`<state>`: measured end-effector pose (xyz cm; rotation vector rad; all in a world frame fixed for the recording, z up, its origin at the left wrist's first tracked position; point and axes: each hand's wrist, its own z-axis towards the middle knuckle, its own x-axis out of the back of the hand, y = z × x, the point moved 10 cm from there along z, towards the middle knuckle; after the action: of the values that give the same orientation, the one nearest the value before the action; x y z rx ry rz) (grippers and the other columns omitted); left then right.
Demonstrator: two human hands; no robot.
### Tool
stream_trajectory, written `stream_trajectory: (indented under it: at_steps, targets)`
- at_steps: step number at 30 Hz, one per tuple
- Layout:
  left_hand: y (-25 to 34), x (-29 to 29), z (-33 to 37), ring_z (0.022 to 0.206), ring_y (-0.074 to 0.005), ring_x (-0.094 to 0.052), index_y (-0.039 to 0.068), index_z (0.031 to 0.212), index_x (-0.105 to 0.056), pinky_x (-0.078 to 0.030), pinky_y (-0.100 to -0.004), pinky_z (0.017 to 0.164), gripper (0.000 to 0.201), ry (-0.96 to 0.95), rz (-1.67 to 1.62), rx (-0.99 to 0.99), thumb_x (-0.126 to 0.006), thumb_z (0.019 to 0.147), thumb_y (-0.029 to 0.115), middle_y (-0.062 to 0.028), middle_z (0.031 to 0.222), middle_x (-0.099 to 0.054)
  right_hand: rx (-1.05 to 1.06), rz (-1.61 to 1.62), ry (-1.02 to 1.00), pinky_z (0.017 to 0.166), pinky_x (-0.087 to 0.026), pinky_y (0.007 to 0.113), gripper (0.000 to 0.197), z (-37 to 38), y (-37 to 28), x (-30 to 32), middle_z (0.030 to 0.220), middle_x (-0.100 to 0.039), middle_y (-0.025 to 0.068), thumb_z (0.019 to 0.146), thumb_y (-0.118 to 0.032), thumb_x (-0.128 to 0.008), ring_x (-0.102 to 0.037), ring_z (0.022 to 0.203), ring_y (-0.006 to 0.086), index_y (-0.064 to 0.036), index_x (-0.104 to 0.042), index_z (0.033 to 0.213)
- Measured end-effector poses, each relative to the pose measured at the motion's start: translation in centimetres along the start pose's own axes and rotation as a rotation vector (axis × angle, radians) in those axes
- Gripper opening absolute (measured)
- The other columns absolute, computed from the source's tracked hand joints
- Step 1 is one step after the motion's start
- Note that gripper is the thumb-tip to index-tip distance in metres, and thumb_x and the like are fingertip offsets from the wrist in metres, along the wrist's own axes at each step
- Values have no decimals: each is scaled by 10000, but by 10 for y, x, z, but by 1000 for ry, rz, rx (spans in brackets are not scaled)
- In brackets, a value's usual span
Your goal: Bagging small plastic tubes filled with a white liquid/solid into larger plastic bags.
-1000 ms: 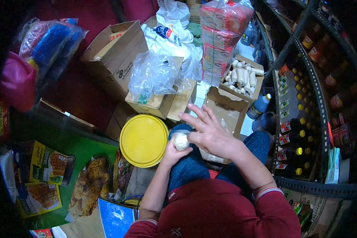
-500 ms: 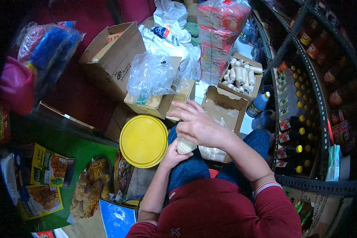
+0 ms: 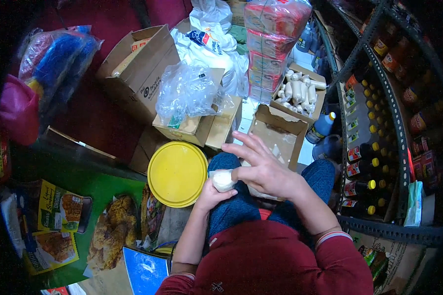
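My left hand (image 3: 214, 197) is wrapped round a small clear plastic bag of white powder (image 3: 222, 181), held upright above my left thigh. The bag's mouth faces up and the white contents show in it. My right hand (image 3: 270, 172) is at the bag's right edge, thumb and forefinger drawn together there, while the other fingers stretch out beyond. The thumb tip is partly hidden. Beneath the right hand, between my knees, stands an open cardboard box (image 3: 286, 135) with some white packets in it, mostly covered by my hand and arm.
A yellow round lid (image 3: 177, 174) tops a tub at my left knee. Ahead, crumpled clear plastic (image 3: 187, 93) lies on cartons, beside a box of filled white bags (image 3: 300, 93) and a tall stack of wrapped red packs (image 3: 268, 54). Shelves of dark bottles (image 3: 357, 169) line the right.
My right hand has shifted right and slightly down off the top of the bag, uncovering its mouth. The left hand keeps the bag in nearly the same place.
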<state>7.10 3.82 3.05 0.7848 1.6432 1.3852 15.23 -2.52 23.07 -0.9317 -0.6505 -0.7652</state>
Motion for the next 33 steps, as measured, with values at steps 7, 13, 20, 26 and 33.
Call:
stream_trajectory:
  at_steps: [7,13,20,26,33]
  targets:
    - [-24,10,3,995,-143,-583,58,1180,-537,-464,-315,898,568,88,16,-11,-818,686,57,-29,1104,-609,-35,10,48,1069,-281,561,157,-10,12,-23,1345,-457,157,752,-137,-659,-338,1342,369,-79,-631,895]
    - [-27,14,5,945,-139,-599,57,1127,-577,-485,-316,858,512,88,9,3,-822,678,73,-14,1039,-630,-208,93,-26,925,-371,425,840,-19,40,-26,1184,-522,164,678,-411,-766,-497,1093,340,-23,-439,1347]
    - [-9,3,3,1047,-153,-556,58,1175,-562,-439,-336,934,589,19,128,0,-839,657,107,-32,1128,-597,-130,228,-21,815,-386,372,182,-5,42,-59,805,-582,55,830,-228,-639,-570,793,229,-95,-662,951]
    - [56,-1,12,1194,-274,-494,2,1077,-615,-385,-394,1003,396,-20,243,-168,-742,736,160,-131,1262,-534,69,145,46,772,-376,354,97,6,9,-51,802,-601,41,791,-181,-637,-586,786,204,-103,-648,847]
    - [93,-3,13,854,-254,-601,-10,899,-609,-451,-348,830,195,116,487,-302,-517,931,158,-129,862,-615,-161,460,124,890,-402,366,283,-5,40,-46,927,-581,71,808,-189,-693,-575,885,209,-72,-624,1057]
